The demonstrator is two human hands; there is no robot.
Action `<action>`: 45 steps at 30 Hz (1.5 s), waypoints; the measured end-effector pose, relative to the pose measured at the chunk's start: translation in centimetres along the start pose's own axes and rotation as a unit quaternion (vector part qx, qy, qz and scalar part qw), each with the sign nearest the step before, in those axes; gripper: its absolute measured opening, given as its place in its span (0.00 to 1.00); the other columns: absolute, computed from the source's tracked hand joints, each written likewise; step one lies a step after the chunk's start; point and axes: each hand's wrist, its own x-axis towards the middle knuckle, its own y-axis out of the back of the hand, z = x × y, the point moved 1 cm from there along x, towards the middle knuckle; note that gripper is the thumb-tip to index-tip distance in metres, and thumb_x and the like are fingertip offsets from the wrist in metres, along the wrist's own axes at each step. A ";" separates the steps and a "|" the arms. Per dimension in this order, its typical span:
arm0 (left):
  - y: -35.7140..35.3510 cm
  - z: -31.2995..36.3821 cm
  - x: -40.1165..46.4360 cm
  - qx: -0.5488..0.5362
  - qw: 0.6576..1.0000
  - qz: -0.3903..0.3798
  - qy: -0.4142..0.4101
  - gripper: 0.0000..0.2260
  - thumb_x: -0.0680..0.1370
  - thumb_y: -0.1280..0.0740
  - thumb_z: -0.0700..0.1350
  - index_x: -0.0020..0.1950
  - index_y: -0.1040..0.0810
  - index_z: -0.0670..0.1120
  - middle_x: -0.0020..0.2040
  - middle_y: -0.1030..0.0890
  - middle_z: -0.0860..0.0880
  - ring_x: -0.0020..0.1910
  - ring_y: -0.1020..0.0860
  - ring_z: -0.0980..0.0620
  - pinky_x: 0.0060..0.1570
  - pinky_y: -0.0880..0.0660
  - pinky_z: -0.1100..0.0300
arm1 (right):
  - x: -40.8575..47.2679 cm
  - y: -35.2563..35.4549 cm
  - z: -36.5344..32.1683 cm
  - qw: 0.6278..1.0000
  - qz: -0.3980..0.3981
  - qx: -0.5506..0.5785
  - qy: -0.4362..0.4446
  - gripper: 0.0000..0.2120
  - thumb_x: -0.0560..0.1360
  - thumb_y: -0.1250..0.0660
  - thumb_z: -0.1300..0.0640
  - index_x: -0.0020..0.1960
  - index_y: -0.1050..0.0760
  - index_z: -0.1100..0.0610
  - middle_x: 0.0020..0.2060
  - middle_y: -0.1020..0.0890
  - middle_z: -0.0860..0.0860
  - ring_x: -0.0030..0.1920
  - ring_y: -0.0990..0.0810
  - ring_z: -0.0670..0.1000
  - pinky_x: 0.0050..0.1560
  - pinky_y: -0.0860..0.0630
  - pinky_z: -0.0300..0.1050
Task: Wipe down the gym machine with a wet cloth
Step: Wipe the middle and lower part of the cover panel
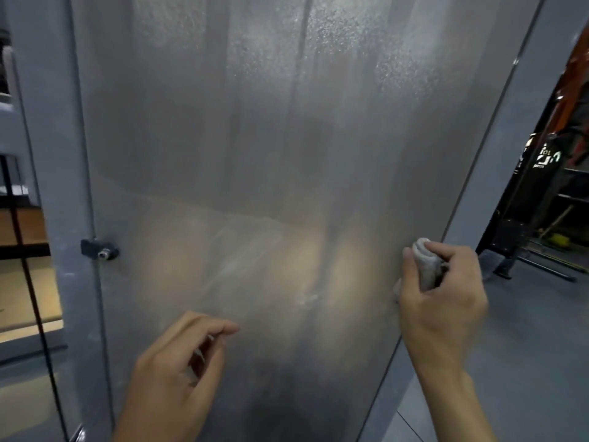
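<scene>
Two hands work at a tall, frosted translucent panel [255,154] set in a grey metal frame [63,186]. The right hand [443,301] clenches a balled grey cloth [425,266] (ribbed, soft-looking) against the panel's right edge. The left hand [178,368] hovers low before the panel, fingers loosely curled, holding nothing. Fine droplets speckle the upper panel; smears streak its middle. A small black clamp [98,248] with a bolt sits at the left edge.

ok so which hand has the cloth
The right hand: it grips the bunched grey cloth at the panel's right edge. The left hand holds nothing, fingers loosely curled near the panel.
</scene>
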 end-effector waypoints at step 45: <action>2.4 -1.0 0.8 0.031 0.995 0.062 0.069 0.08 0.75 0.31 0.43 0.49 0.17 0.56 0.43 0.22 0.56 0.35 0.23 0.58 0.36 0.30 0.72 | -3.8 -7.5 -12.7 0.977 -0.115 0.133 0.120 0.09 0.72 0.32 0.63 0.51 0.20 0.59 0.43 0.23 0.52 0.41 0.24 0.50 0.41 0.29 0.39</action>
